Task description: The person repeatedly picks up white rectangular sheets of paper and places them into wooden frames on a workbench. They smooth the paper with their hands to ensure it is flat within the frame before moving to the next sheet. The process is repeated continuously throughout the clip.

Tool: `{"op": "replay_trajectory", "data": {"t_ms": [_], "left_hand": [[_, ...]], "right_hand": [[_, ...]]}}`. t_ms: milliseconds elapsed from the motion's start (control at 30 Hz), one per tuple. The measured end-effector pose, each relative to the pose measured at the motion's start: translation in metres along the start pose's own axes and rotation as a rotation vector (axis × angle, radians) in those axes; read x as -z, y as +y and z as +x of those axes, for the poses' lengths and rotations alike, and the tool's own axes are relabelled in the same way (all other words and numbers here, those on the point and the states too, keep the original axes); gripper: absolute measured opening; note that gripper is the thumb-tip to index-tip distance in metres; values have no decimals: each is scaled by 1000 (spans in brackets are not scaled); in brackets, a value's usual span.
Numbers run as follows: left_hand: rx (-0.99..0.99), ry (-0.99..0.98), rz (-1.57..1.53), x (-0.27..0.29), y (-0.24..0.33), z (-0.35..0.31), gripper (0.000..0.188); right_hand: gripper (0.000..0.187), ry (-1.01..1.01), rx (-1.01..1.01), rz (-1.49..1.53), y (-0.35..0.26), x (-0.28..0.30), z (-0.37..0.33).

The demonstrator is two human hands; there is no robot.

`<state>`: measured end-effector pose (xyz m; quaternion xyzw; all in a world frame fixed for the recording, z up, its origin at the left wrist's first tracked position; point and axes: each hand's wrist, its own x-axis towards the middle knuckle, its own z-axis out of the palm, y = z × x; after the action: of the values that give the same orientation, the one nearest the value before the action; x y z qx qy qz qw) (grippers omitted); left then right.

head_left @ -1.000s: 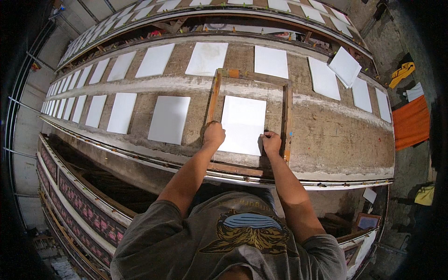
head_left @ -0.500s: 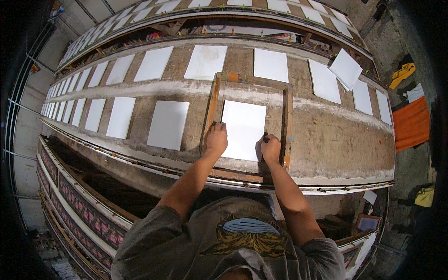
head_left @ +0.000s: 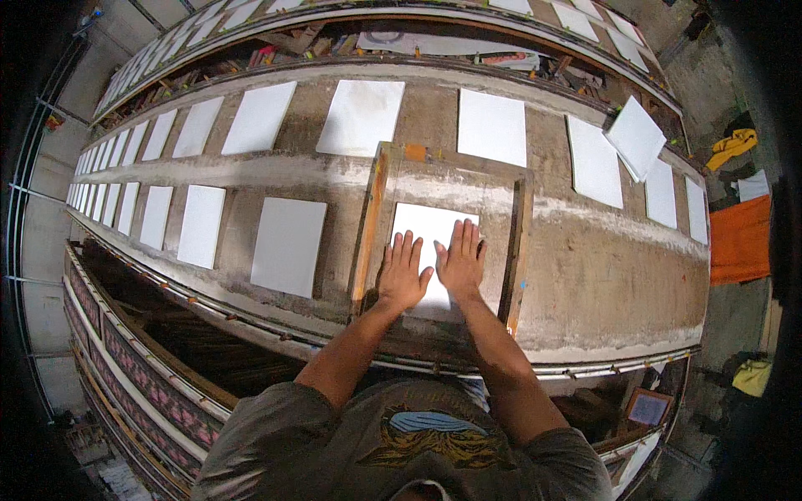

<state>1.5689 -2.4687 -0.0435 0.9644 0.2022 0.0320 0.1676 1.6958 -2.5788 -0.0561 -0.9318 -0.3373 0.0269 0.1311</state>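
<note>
Both palms lie on a white rectangular sheet (head_left: 422,215). My left hand (head_left: 403,280) is flat over its left half, with the fingers stretched forward. Beside it, my right hand (head_left: 461,265) is flat on the right half, fingers straight and thumb toward the left hand. Around the sheet stands a wooden rectangular frame (head_left: 368,242), its far bar beyond the fingertips. The near part of the sheet is partly hidden by my hands and wrists. Neither hand grips anything that I can see.
The long brown table (head_left: 614,275) carries rows of white sheets, with a shaded one (head_left: 288,246) left of the frame. At the far right, a tilted sheet (head_left: 635,138) overlaps another. An orange cloth (head_left: 739,240) hangs beyond the table's right end.
My hands have left the sides of the sheet, opened and come to rest flat on top of it. The dark object at my right fingers no longer shows. The view has shifted slightly.
</note>
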Motion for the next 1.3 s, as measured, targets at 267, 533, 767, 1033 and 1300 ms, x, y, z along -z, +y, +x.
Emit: {"op": "replay_trajectory", "data": {"t_ms": [267, 533, 767, 1033, 1300], "left_hand": [[-10, 51, -45, 8, 4, 5, 73], [-19, 10, -77, 4, -3, 1, 68], [-27, 66, -61, 1, -3, -1, 69], [-65, 108, -174, 13, -13, 0, 56], [339, 304, -220, 65, -68, -61, 57]], "right_hand": [[77, 42, 39, 37, 4, 7, 39], [83, -46, 51, 18, -8, 12, -41], [76, 56, 128, -13, -5, 10, -42], [68, 46, -17, 76, 20, 41, -56], [81, 85, -468, 275, 76, 108, -117]]}}
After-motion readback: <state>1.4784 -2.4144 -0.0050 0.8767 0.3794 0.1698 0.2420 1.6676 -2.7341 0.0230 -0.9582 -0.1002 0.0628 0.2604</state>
